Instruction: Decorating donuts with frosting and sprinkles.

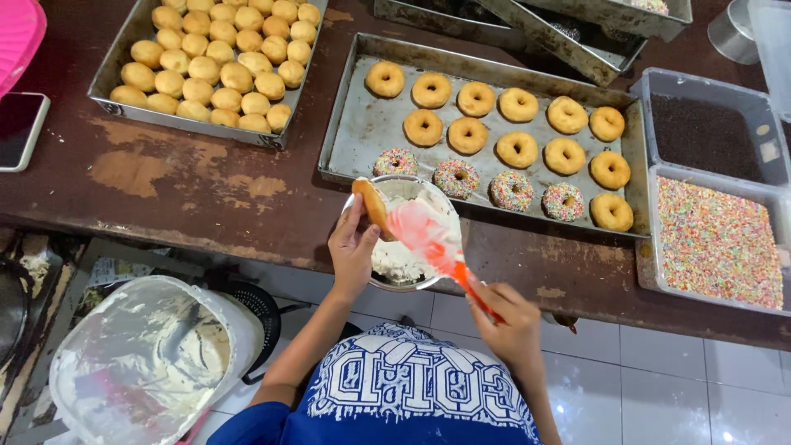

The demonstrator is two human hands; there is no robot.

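1. Our left hand (353, 247) grips a plain doughnut (372, 203) above the metal cream bowl (401, 283).
2. Our right hand (512, 320) holds an orange spatula (428, 235), its blade against the doughnut.
3. A clear rectangular tub of coloured sprinkles (717, 241) sits at right.

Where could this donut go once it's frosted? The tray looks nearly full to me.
The tray has bare metal at its left end, beside the sprinkled donuts and below the plain donuts. More bare room: the brown table between the bun tray and the table's front edge. It is crowded on the right by the sprinkle tub.
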